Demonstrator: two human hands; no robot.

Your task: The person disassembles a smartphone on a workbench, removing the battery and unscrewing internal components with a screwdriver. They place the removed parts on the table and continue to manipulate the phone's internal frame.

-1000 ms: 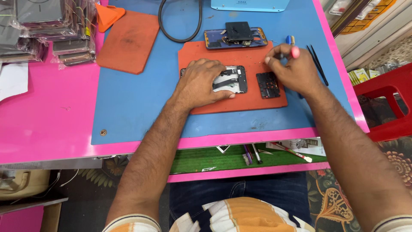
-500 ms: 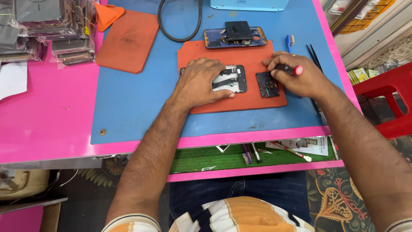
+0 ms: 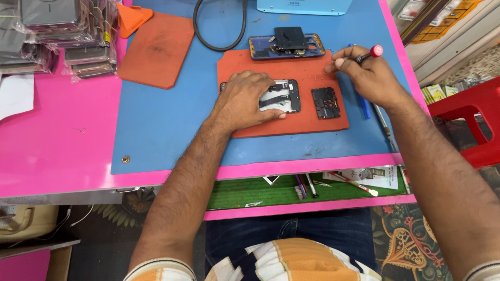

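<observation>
In the head view, your left hand (image 3: 245, 101) lies flat with fingers spread over the opened phone (image 3: 281, 96) on the orange mat (image 3: 291, 122) at centre frame; keep that pressure even so it cannot slide. Your right hand (image 3: 370, 78), upper right, pinches the red-capped screwdriver (image 3: 367, 53); hold it upright before seating its tip, clear of the black cover plate (image 3: 325, 102).

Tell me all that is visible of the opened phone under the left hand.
The opened phone lies flat on the orange mat, back side up with its cover removed. Its frame is black, and silvery metal shields and dark inner parts show inside. The left hand presses on its left half and hides that part. A separate black inner plate lies just right of it, apart. The right hand, holding a red-capped screwdriver, does not touch it.
</observation>
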